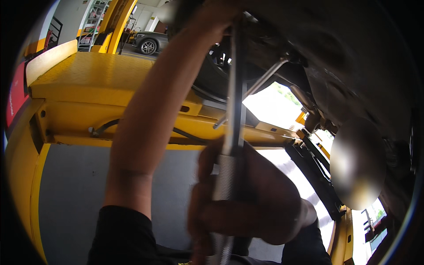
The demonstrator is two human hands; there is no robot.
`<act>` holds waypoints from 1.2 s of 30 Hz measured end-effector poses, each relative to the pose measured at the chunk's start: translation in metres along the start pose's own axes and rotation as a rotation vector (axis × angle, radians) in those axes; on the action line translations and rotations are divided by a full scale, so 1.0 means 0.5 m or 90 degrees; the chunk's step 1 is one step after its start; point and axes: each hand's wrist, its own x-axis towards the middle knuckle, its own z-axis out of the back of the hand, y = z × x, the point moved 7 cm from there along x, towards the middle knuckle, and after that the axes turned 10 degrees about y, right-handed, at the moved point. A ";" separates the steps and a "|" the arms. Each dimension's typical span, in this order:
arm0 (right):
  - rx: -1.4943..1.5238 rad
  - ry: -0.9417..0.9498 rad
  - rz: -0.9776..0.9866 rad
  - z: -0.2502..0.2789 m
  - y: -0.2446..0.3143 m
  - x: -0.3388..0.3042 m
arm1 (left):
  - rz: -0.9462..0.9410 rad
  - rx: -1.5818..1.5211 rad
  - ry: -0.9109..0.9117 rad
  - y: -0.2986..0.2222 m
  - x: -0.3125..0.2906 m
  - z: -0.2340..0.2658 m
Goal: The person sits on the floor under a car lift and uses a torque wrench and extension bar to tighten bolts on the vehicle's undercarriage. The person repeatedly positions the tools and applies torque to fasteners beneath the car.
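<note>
My right hand is wrapped round the knurled grip of a long metal wrench, close in front of me. The wrench stands nearly upright, its upper end running into the dark underside of a raised vehicle. My left arm reaches up on the left, and my left hand is beside the wrench's upper end. Its fingers are in shadow and cut off by the top edge, so its grip is hidden. Behind the wrench, a thin metal rod slants down from the underside.
A yellow lift platform spans the left and middle, with a black hose along its side. Behind the wrench is a tyre. A black lift arm stands at right. Farther back are a parked grey car and shelves.
</note>
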 end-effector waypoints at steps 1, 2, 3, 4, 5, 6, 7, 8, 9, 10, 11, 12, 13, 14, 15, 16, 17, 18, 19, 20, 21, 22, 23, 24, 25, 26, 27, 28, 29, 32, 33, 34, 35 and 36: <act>-0.037 -0.004 0.006 -0.011 0.008 0.007 | 0.018 -0.021 -0.002 -0.006 -0.010 -0.014; -0.059 -0.055 0.000 0.013 -0.008 -0.008 | 0.053 -0.087 0.018 0.047 -0.025 -0.081; -0.145 -0.033 0.076 0.022 -0.016 -0.008 | 0.085 -0.095 0.022 0.042 -0.045 -0.103; -0.150 0.027 0.106 0.040 -0.019 -0.011 | 0.119 -0.066 0.006 0.008 -0.077 -0.091; -0.159 0.079 0.135 0.055 -0.013 -0.018 | 0.144 -0.046 -0.009 -0.027 -0.105 -0.090; -0.093 0.114 0.099 0.082 -0.022 -0.022 | 0.170 -0.045 -0.016 -0.047 -0.143 -0.101; -0.117 0.142 0.096 0.106 -0.034 -0.008 | 0.209 -0.029 -0.032 -0.073 -0.187 -0.089; -0.225 0.141 0.091 0.152 -0.038 -0.001 | 0.233 -0.025 -0.048 -0.093 -0.220 -0.085; -0.375 0.117 0.098 0.187 -0.042 0.014 | 0.259 -0.029 -0.055 -0.114 -0.250 -0.077; -0.464 0.066 0.119 0.237 -0.039 0.009 | 0.279 -0.031 -0.039 -0.125 -0.255 -0.096; -0.441 0.026 0.134 0.294 -0.041 0.010 | 0.300 -0.048 -0.022 -0.120 -0.255 -0.114; -0.308 0.051 0.233 0.340 -0.036 0.036 | 0.327 -0.038 0.009 -0.143 -0.250 -0.108; -0.219 -0.043 0.226 0.379 -0.032 0.041 | 0.359 -0.045 0.059 -0.131 -0.239 -0.114; -0.156 -0.049 0.231 0.425 -0.024 0.085 | 0.409 -0.068 0.070 -0.122 -0.239 -0.115; -0.085 -0.032 0.302 0.409 0.027 0.139 | 0.455 -0.018 0.058 -0.197 -0.236 -0.142; -0.045 -0.100 0.318 0.463 0.032 0.154 | 0.475 -0.046 0.144 -0.141 -0.233 -0.137; 0.000 -0.107 0.369 0.475 0.056 0.180 | 0.447 -0.048 0.068 -0.135 -0.222 -0.150; 0.035 -0.100 0.409 0.468 0.087 0.212 | 0.398 -0.051 -0.019 -0.146 -0.223 -0.166; 0.056 -0.107 0.435 0.465 0.116 0.239 | 0.390 -0.026 -0.057 -0.161 -0.218 -0.169; 0.109 -0.022 0.465 0.452 0.128 0.267 | 0.383 -0.020 -0.110 -0.154 -0.227 -0.166; 0.105 -0.026 0.505 0.443 0.150 0.296 | 0.371 0.006 -0.103 -0.153 -0.228 -0.165; 0.105 -0.023 0.544 0.437 0.170 0.325 | 0.359 0.089 -0.105 -0.166 -0.228 -0.168; 0.143 0.044 0.557 0.449 0.178 0.346 | 0.363 0.056 -0.112 -0.160 -0.228 -0.172; 0.182 0.109 0.570 0.469 0.189 0.363 | 0.368 0.023 -0.117 -0.150 -0.222 -0.178; 0.225 0.189 0.580 0.462 0.195 0.376 | 0.360 0.016 -0.153 -0.154 -0.225 -0.180; 0.318 0.225 0.529 0.411 0.199 0.346 | 0.358 0.026 -0.172 -0.180 -0.244 -0.185; 0.299 0.326 0.577 0.381 0.199 0.305 | 0.359 0.017 -0.179 -0.188 -0.249 -0.186; 0.267 0.419 0.623 0.379 0.205 0.265 | 0.356 -0.003 -0.175 -0.189 -0.245 -0.190; 0.186 0.343 0.672 0.396 0.209 0.287 | 0.369 0.014 -0.166 -0.185 -0.246 -0.192; -0.414 -0.368 1.009 0.380 0.241 0.309 | 0.384 0.024 -0.141 -0.178 -0.246 -0.184; -0.126 -0.218 0.921 0.405 0.244 0.345 | 0.379 0.025 -0.132 -0.181 -0.242 -0.183; -0.579 -0.407 0.753 0.395 0.253 0.385 | 0.373 0.010 -0.129 -0.173 -0.243 -0.187; -0.367 -0.221 0.752 0.401 0.233 0.329 | 0.379 0.002 -0.158 -0.177 -0.252 -0.185; -0.285 -0.198 0.761 0.423 0.230 0.294 | 0.390 -0.017 -0.173 -0.165 -0.249 -0.191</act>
